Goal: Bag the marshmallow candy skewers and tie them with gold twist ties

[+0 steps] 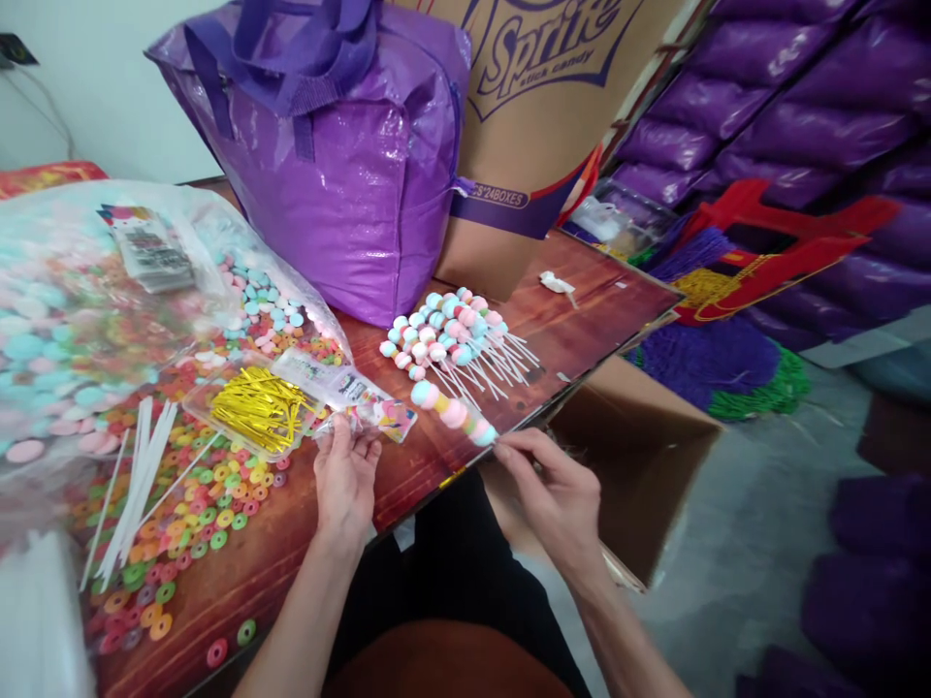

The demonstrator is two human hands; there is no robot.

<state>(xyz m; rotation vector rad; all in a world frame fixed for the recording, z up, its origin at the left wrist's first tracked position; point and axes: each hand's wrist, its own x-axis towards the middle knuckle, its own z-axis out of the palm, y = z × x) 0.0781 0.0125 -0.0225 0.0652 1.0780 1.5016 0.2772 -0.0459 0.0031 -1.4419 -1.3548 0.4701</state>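
My right hand (557, 494) pinches the stick end of a candy skewer (455, 414). Pastel blue, pink and yellow pieces are threaded along it, and it tilts up to the left over the table edge. My left hand (345, 480) is closed on a clear printed plastic bag (356, 393) with a colourful picture at its lower end. Behind the skewer lies a pile of similar candy skewers (455, 330), their white sticks pointing right. Beside my left hand, a clear tray (200, 402) holds gold twist ties (258, 407).
Loose candy rings (210, 494), white sticks (138, 485) and a large plastic sheet with pastel candies cover the left. A purple bag (341, 174) and a cardboard carton (501, 233) stand behind. An open cardboard box (640, 465) sits below the table's right edge (603, 344).
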